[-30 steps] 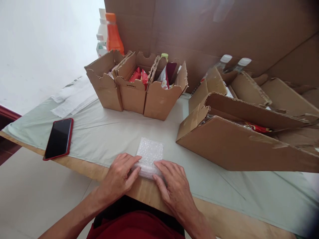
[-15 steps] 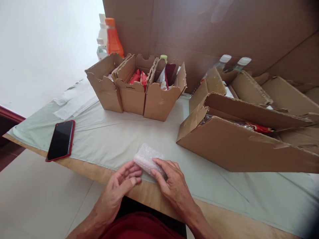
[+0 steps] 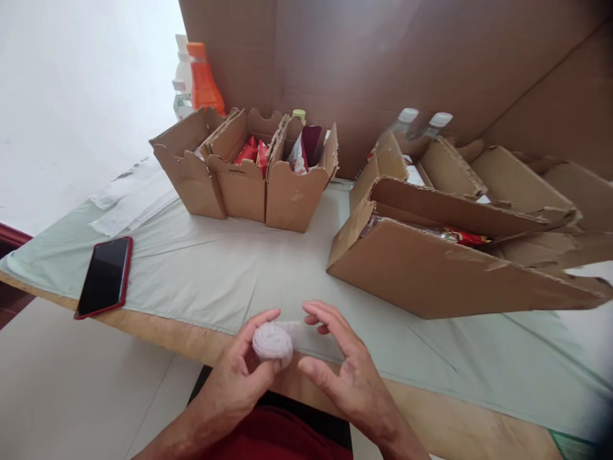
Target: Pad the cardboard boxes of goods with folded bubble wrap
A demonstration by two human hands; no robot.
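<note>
A roll of bubble wrap [image 3: 272, 342], whitish and see-through, is held near the table's front edge with its spiral end facing me. My left hand [image 3: 249, 364] curls around its left side, the thumb at the lower front and a finger over the top. A loose flap of the wrap stretches to the right behind the roll. My right hand [image 3: 342, 354] is just to the right, fingers and thumb apart, with nothing in its grip. Whether anything is rolled up inside the wrap I cannot tell.
Three cardboard bins [image 3: 242, 191] with snack packets stand at the back. A larger divided cardboard box [image 3: 431, 275] fills the right. A phone in a red case [image 3: 105, 278] lies at the left edge. Behind are an orange bottle [image 3: 205, 83] and white-capped bottles [image 3: 407, 118].
The bubble wrap has turned so its spiral end faces me, now in my left hand. My right hand has let go and moved slightly right. The view has shifted a little.
</note>
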